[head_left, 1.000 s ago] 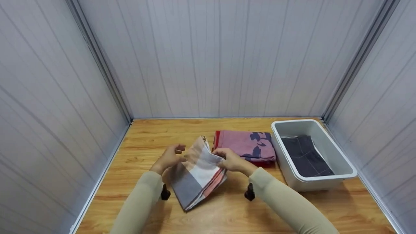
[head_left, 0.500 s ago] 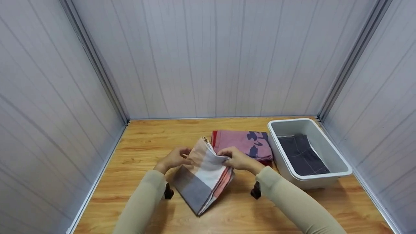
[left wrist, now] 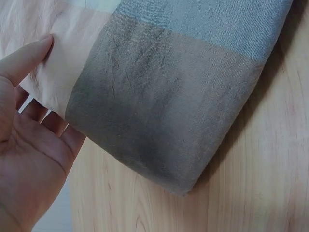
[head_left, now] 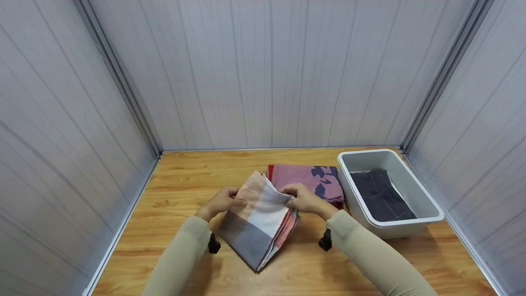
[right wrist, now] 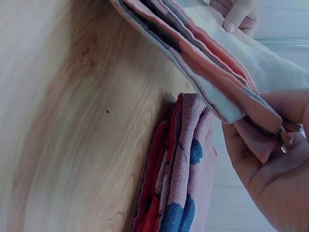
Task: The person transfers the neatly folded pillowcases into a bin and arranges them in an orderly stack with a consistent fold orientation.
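Observation:
A folded checked cloth (head_left: 257,218) in grey, white, peach and coral is held up at a tilt over the table, its several layers showing along the right edge. My left hand (head_left: 222,203) holds its left side. In the left wrist view the thumb lies on the peach part while the fingers (left wrist: 50,121) go behind the fabric. At the opposite edge my right hand (head_left: 306,200) pinches the layers, and the right wrist view shows coral and white folds (right wrist: 263,121) between thumb and fingers. Behind the cloth lies a folded pink cloth (head_left: 300,176) with dark blue shapes and red inner layers.
A white plastic bin (head_left: 431,205) stands on the right, with a dark folded cloth (head_left: 382,195) inside. Pale panel walls (head_left: 271,82) enclose the wooden table (head_left: 185,172) at the back and both sides.
The left hand has come in from beside the checked cloth and now holds its left side. The cloth and right hand have shifted slightly right.

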{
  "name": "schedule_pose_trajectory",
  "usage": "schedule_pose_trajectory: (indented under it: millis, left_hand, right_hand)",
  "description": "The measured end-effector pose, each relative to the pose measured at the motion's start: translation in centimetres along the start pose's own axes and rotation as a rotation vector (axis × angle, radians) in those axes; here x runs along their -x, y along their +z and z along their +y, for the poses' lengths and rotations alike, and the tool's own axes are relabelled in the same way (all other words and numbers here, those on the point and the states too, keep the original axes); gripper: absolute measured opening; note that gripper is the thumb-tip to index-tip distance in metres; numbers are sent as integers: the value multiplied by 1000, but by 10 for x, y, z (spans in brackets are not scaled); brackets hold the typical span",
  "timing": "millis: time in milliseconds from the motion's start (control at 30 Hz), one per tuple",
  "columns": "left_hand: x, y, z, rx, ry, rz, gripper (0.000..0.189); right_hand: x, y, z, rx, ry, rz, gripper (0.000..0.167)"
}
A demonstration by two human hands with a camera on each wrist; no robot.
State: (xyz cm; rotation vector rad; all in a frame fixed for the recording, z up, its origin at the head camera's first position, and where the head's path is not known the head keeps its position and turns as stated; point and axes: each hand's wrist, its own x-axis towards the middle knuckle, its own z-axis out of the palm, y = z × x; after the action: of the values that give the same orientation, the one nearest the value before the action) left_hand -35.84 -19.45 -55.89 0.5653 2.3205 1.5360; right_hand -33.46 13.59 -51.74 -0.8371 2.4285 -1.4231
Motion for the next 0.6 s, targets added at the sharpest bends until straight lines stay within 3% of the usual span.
schedule_pose_trajectory:
  millis: [100, 333, 500, 600]
  left_hand:
    - [0, 1, 0, 5, 6, -5, 10]
    - [6, 1, 6, -4, 28, 2, 17]
    - [7, 7, 16, 17, 65, 62, 30]
    - [6, 10, 22, 25, 91, 105, 27]
  right_hand:
    - [1, 0, 3, -5, 6, 5, 38]
    - [4, -2, 9, -32, 66, 48, 36]
    - [5, -3, 17, -9, 111, 114, 32]
    - [7, -3, 23, -20, 139, 144, 28]
